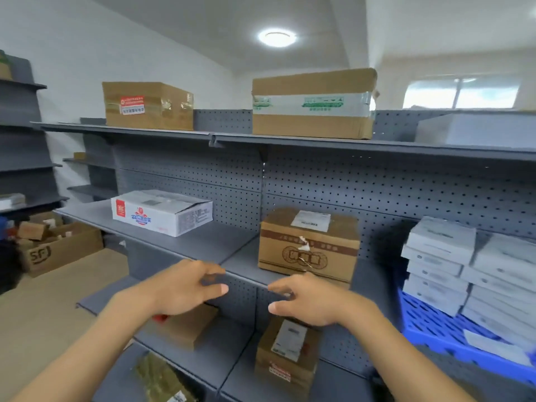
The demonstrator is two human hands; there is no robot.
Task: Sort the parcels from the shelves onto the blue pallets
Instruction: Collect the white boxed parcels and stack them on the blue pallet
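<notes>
White printed carton (pixel 161 212), middle shelf (pixel 203 242), 10 o'clock. Left hand (pixel 185 288), 7 o'clock: grip released, fingers loosely spread, grasping nothing. Right hand (pixel 307 300), 5 o'clock: likewise released. Brown labelled parcel (pixel 309 245), centre, just beyond right hand. Blue pallet (pixel 435 329), 4 o'clock, stacked with white boxes (pixel 441 262).

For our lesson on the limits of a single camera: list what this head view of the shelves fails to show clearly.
- Brown box on the lower shelf: partly hidden by the left hand.
- Label on the small box below the right hand: text too blurred to read.
- Blue pallet: covered by stacked white boxes, cut off at the right edge.
- Fingertips: motion-blurred.
</notes>
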